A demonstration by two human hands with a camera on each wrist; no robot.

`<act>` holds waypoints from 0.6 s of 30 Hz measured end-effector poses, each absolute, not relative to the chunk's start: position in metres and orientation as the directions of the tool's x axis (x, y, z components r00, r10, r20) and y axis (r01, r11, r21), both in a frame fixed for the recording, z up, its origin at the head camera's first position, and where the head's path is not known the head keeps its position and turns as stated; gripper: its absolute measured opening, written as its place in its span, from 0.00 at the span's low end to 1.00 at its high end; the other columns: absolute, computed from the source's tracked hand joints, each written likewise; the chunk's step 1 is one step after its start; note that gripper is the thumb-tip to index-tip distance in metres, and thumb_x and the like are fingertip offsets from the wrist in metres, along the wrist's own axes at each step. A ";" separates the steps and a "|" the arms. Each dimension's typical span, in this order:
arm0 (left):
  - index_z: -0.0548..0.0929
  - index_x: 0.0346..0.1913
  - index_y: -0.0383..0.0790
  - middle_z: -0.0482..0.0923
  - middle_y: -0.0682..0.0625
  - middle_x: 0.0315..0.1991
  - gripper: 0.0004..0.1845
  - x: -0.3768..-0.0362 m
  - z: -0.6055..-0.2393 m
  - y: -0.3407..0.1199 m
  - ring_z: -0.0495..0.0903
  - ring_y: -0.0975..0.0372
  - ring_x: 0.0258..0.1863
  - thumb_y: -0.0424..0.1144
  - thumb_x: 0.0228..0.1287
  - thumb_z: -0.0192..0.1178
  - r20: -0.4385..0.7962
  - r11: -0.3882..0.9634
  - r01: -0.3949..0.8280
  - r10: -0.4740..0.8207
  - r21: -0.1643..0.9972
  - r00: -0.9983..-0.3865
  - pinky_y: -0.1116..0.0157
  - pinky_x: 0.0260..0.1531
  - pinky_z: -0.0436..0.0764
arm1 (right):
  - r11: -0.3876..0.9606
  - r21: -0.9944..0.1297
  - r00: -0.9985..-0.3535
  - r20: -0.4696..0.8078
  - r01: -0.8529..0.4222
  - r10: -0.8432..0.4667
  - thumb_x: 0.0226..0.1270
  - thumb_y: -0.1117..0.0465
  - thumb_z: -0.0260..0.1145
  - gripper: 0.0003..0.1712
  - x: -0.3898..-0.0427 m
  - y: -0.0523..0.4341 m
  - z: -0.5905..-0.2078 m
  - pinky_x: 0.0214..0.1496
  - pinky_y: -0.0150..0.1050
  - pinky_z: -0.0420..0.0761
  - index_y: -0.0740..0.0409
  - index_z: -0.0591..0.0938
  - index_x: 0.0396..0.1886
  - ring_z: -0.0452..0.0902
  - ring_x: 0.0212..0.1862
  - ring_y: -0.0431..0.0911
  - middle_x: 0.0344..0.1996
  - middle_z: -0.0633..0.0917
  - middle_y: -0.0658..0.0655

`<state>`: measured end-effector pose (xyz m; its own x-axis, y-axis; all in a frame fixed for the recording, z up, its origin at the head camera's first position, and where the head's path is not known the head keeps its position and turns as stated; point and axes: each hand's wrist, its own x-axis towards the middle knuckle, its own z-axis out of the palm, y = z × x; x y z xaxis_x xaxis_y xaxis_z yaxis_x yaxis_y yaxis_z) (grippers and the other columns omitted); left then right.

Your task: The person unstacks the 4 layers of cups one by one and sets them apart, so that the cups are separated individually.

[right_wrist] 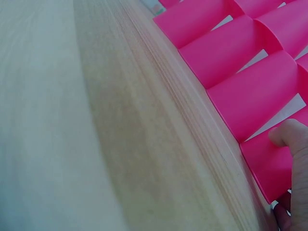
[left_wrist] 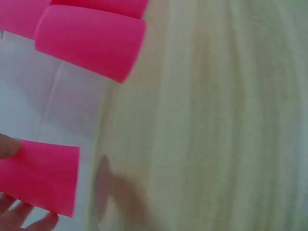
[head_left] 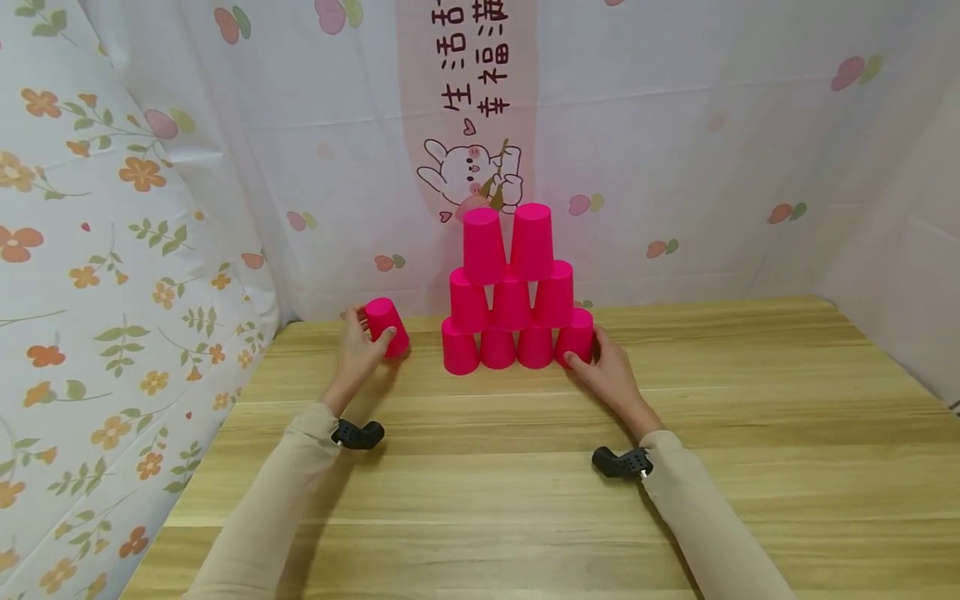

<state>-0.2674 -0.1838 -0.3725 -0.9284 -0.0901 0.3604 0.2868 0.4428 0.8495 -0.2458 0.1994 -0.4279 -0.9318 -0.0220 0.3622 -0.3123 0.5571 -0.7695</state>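
Gripping a loose pink cup (head_left: 387, 327) left of the pyramid (head_left: 516, 292) on the counter (head_left: 525, 467), the left hand (head_left: 358, 350) needed a slow lift while the right hand (head_left: 609, 372) curled round the bottom-right cup (head_left: 576, 335), steadying it.

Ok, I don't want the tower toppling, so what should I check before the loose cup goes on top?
1. Left hand grips the loose cup: ok, fingers curl round it.
2. Cup mouth-down like the rest: ok, though tilted.
3. Right hand steadies the bottom right cup: ok, thumb and fingers on it.
4. Pyramid rows complete, four, three, two: ok.
5. Top two cups level and close enough to bear one: cannot tell.
6. Table around the base free of other things: ok.
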 end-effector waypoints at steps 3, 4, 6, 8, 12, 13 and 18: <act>0.58 0.60 0.24 0.66 0.31 0.56 0.30 -0.268 -0.378 -0.184 0.67 0.44 0.57 0.26 0.56 0.60 0.383 0.437 0.300 -0.113 0.848 -0.917 0.53 0.59 0.66 | 0.554 -0.769 -0.930 0.366 -0.319 -0.026 0.58 0.59 0.65 0.33 -0.247 0.199 -0.428 0.50 0.50 0.74 0.68 0.66 0.60 0.74 0.49 0.57 0.49 0.77 0.67; 0.59 0.59 0.25 0.66 0.32 0.56 0.30 -0.268 -0.380 -0.184 0.68 0.44 0.56 0.26 0.56 0.60 0.387 0.430 0.303 -0.122 0.850 -0.914 0.54 0.58 0.67 | 0.556 -0.768 -0.930 0.367 -0.319 -0.028 0.58 0.59 0.65 0.33 -0.247 0.200 -0.429 0.50 0.50 0.74 0.68 0.66 0.60 0.74 0.49 0.57 0.49 0.77 0.67; 0.59 0.59 0.26 0.67 0.32 0.55 0.30 -0.268 -0.382 -0.184 0.69 0.45 0.55 0.26 0.55 0.60 0.389 0.425 0.300 -0.140 0.854 -0.910 0.54 0.57 0.68 | 0.555 -0.769 -0.931 0.364 -0.318 -0.029 0.59 0.60 0.65 0.33 -0.247 0.200 -0.429 0.50 0.50 0.74 0.68 0.66 0.60 0.74 0.49 0.57 0.49 0.77 0.67; 0.60 0.59 0.26 0.68 0.33 0.55 0.30 -0.267 -0.383 -0.185 0.69 0.45 0.55 0.27 0.55 0.61 0.388 0.433 0.293 -0.148 0.853 -0.910 0.54 0.57 0.68 | 0.554 -0.770 -0.932 0.362 -0.315 -0.027 0.59 0.60 0.65 0.33 -0.247 0.200 -0.429 0.51 0.50 0.74 0.67 0.65 0.61 0.74 0.50 0.57 0.50 0.77 0.67; 0.60 0.59 0.25 0.68 0.32 0.54 0.30 -0.266 -0.385 -0.186 0.69 0.45 0.55 0.28 0.56 0.61 0.384 0.441 0.286 -0.149 0.851 -0.911 0.54 0.57 0.68 | 0.556 -0.769 -0.931 0.364 -0.316 -0.026 0.59 0.60 0.64 0.33 -0.248 0.200 -0.430 0.51 0.50 0.74 0.68 0.65 0.61 0.74 0.50 0.57 0.50 0.77 0.67; 0.60 0.59 0.25 0.68 0.32 0.54 0.30 -0.266 -0.385 -0.186 0.69 0.45 0.54 0.28 0.56 0.61 0.381 0.443 0.282 -0.151 0.851 -0.912 0.54 0.56 0.68 | 0.557 -0.769 -0.932 0.363 -0.315 -0.026 0.59 0.60 0.64 0.33 -0.248 0.200 -0.430 0.51 0.50 0.74 0.68 0.65 0.61 0.74 0.50 0.57 0.50 0.77 0.67; 0.60 0.58 0.25 0.68 0.32 0.54 0.29 -0.266 -0.388 -0.187 0.69 0.44 0.54 0.27 0.56 0.61 0.363 0.436 0.268 -0.151 0.859 -0.919 0.53 0.56 0.69 | 0.552 -0.775 -0.935 0.353 -0.308 -0.026 0.59 0.60 0.65 0.33 -0.246 0.199 -0.428 0.51 0.50 0.74 0.68 0.65 0.61 0.74 0.50 0.57 0.50 0.77 0.67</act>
<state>-0.2658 -0.1871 -0.3883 -0.9193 -0.1514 0.3634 0.2677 0.4362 0.8591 -0.2463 0.1994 -0.4284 -0.9354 -0.0258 0.3527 -0.3075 0.5521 -0.7750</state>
